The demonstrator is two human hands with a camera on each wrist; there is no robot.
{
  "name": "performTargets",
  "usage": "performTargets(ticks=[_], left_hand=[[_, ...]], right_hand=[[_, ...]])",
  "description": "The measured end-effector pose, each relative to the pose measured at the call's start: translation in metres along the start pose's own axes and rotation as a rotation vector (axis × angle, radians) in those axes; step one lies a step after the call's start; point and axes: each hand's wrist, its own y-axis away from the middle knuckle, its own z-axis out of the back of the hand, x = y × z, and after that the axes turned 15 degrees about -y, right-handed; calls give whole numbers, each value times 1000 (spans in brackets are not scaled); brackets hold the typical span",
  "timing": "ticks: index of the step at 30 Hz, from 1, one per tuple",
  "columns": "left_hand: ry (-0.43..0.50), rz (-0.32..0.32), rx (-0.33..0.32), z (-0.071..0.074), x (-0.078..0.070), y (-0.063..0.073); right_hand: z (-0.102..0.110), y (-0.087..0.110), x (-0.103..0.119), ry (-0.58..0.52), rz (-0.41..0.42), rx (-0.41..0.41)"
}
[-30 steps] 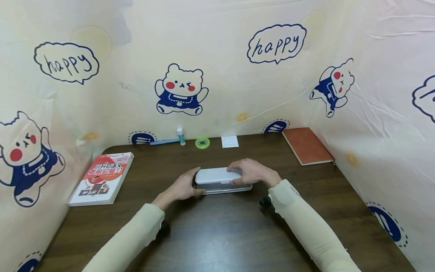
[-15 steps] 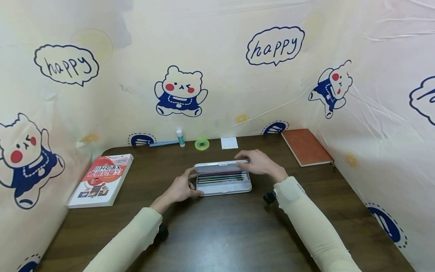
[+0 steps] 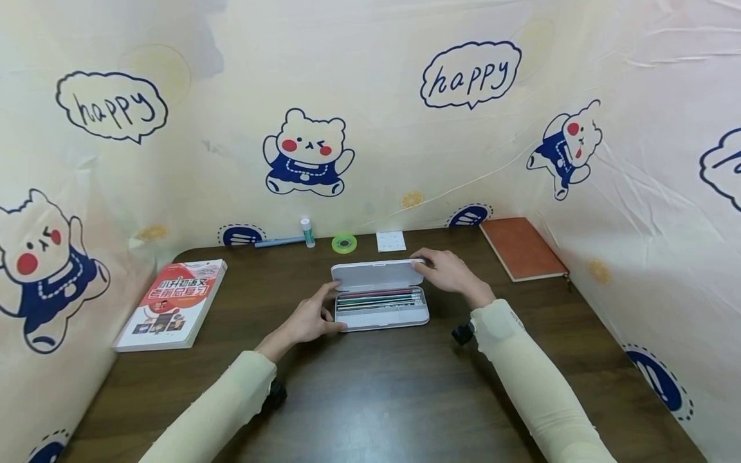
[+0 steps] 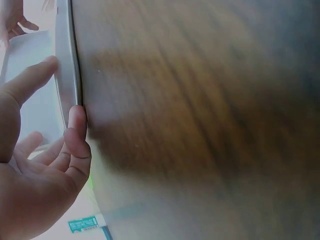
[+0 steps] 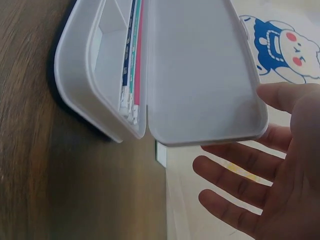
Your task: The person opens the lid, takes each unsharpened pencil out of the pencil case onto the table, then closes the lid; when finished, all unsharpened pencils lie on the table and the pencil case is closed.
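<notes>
A white pencil case (image 3: 370, 321) lies on the dark wooden table in the head view, its lid (image 3: 376, 278) raised toward the back. Several pencils (image 5: 133, 60), dark, green and pink, rest inside along the hinge side, as the right wrist view shows. At the left end of the case, my left hand (image 3: 303, 319) holds it, thumb at the front corner and fingers toward the back. My right hand (image 3: 451, 273) pinches the right corner of the lid, thumb on the inner face and fingers behind; its other fingers are spread.
A thick book (image 3: 173, 305) lies at left, a brown notebook (image 3: 523, 249) at back right. Along the back edge are a blue pen (image 3: 280, 242), a glue stick (image 3: 308, 233), a green tape roll (image 3: 344, 243) and a white paper square (image 3: 391, 241). Printed cloth walls surround the table.
The lid has swung up and back from nearly closed, uncovering the pencils. My right hand has moved back and right with it; my left hand stays at the left end.
</notes>
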Motion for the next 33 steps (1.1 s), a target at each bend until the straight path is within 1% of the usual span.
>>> performTargets(ticks=[3,9,14,18,21,24,27,30,33], left_hand=[[-16,-24,12,0,1,-1],[-3,-44,33,0,3,-4],[17,-45,40,0,5,-6],[32,-42,41,2,5,-6],[32,-41,45,3,6,-5],[21,-43,56,3,6,-5],[9,-42,65,3,6,-5],[18,-42,77,3,5,-4],[36,-42,84,4,5,-3]], right_hand=[[2,2,-5,-6,-23,-8],[5,8,-21,-5,-67,4],[5,13,-29,-19,-94,-3],[1,15,-31,-16,-91,-8],[-5,15,-30,-20,-51,18],[-15,14,-28,-19,33,74],[-26,13,-25,7,114,142],[-33,13,-21,52,144,191],[-36,12,-15,95,152,218]])
